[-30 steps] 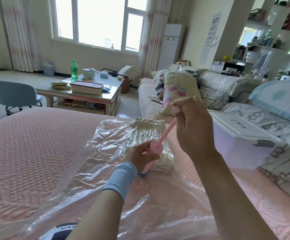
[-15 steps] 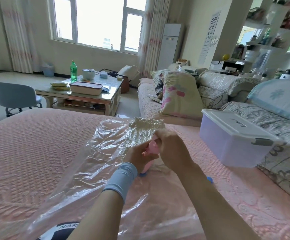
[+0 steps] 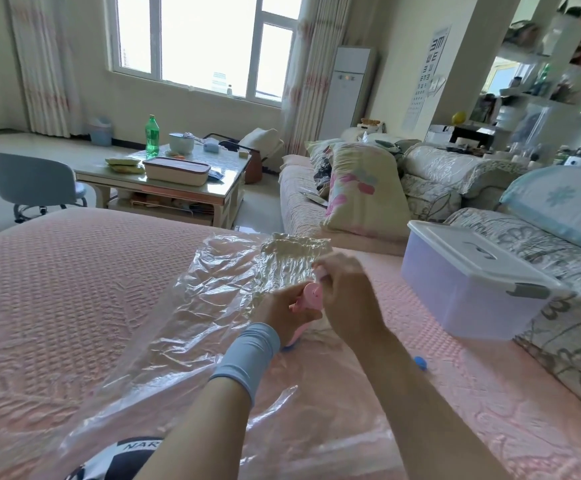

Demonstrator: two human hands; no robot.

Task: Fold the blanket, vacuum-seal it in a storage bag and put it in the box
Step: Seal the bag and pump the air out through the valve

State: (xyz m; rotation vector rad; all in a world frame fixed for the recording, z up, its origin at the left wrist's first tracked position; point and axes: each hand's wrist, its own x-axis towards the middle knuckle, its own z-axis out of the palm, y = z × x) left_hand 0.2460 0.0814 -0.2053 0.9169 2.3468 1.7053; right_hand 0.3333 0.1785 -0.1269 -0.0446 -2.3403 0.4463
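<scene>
Pink and quilted, the bed (image 3: 57, 289) carried a clear, crinkled plastic storage bag (image 3: 192, 306) spread flat across its cover. Inside the bag's far end sat the cream blanket (image 3: 292, 252), squeezed into a tight, wrinkled slab with the plastic drawn close against it. A pink plastic hand pump (image 3: 308, 299) stood upright on the bag, just nearer than the blanket. The left hand (image 3: 275, 310), with a pale blue wristband (image 3: 247, 355) on its wrist, had its grip wrapped round the pump's body. The right hand (image 3: 347, 303) was clenched over the pump's top handle (only a sliver of pink showed past the knuckles), low against the body. A small blue cap (image 3: 420, 362) lay on the bedcover just right of the right forearm. Further right, a translucent lavender plastic box (image 3: 462, 292) with a closed white lid rested on the bed, beside a floral-patterned sofa (image 3: 566, 348).
</scene>
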